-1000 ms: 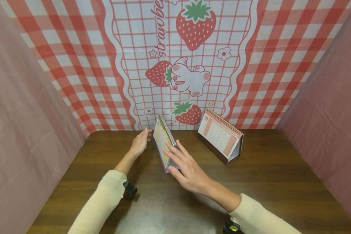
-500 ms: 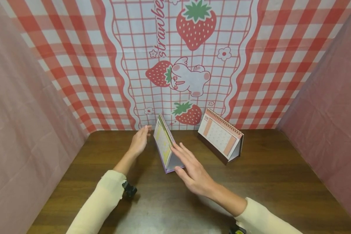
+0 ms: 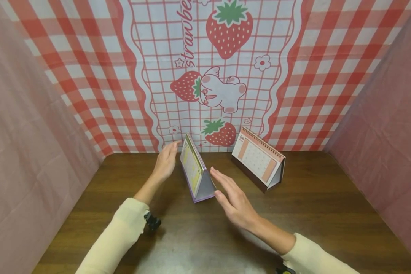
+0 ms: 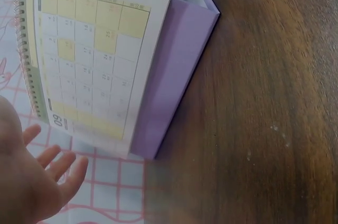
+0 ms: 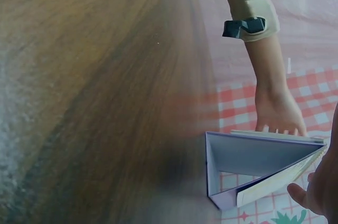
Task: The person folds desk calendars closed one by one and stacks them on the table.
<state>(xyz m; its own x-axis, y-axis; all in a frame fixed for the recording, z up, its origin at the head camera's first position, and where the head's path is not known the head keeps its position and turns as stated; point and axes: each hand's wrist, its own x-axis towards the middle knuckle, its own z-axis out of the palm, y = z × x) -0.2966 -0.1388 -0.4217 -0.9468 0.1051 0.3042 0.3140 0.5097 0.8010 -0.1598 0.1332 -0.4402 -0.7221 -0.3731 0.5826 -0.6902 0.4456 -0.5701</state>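
Observation:
A desk calendar with a purple stand (image 3: 193, 167) stands upright like a tent on the table, its yellow-and-white month page facing left. In the left wrist view, the calendar page (image 4: 90, 55) reads 09 and hangs from a spiral binding. My left hand (image 3: 165, 161) is beside that page near the far end, fingers extended and holding nothing. On the other side is my right hand (image 3: 238, 205), fingers extended near the calendar's near right edge. The right wrist view shows the calendar's hollow triangular end (image 5: 259, 155) between both hands. Whether any fingertip touches it I cannot tell.
A second desk calendar (image 3: 258, 158), pink and white with a dark base, stands to the right, showing 08. Behind the wooden table (image 3: 178, 243) hangs a red-and-white strawberry cloth (image 3: 226, 87). Pink cloth (image 3: 380, 125) hangs at both sides.
My right hand has drawn back to the right from the purple calendar's near end, uncovering it. My left hand has shifted slightly forward and right. Both calendars stay where they were.

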